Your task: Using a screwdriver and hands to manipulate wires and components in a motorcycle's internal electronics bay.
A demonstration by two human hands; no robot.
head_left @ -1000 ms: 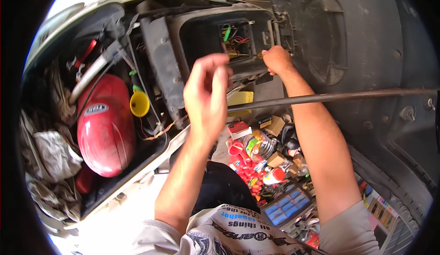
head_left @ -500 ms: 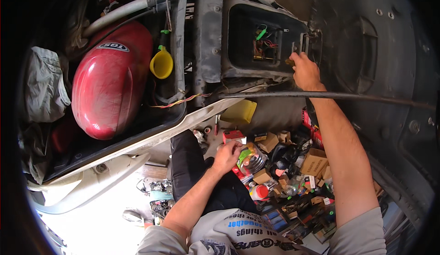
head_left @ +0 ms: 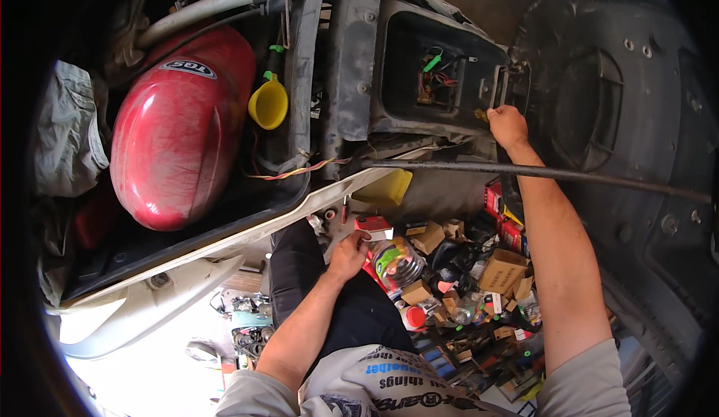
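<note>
My right hand (head_left: 509, 126) reaches to the near right corner of the black compartment (head_left: 382, 110) of a dusty vehicle body, its fingers closed together. A small yellowish-brown piece (head_left: 481, 115) shows at the fingertips; whether it is held I cannot make out. Inside the compartment lie red wires (head_left: 443, 80) and a green-capped lead (head_left: 432, 62). Over my lap, my left hand (head_left: 347, 258) has its fingers curled in a pinch, and what they hold, if anything, is hidden. Beyond it are a red and white box (head_left: 374, 227) and a clear plastic jar (head_left: 399, 265).
A black rod (head_left: 539, 170) crosses under my right wrist. The raised black seat (head_left: 636, 65) fills the right side. To the left are a red rounded case (head_left: 180, 136), a yellow funnel (head_left: 268, 104) and twisted wires (head_left: 299, 170). Cardboard boxes (head_left: 502, 271) and loose parts crowd the floor.
The whole view has shifted slightly. My right hand has drawn a little back toward me from the compartment's corner and turned more closed. My left hand has moved slightly left and down.
</note>
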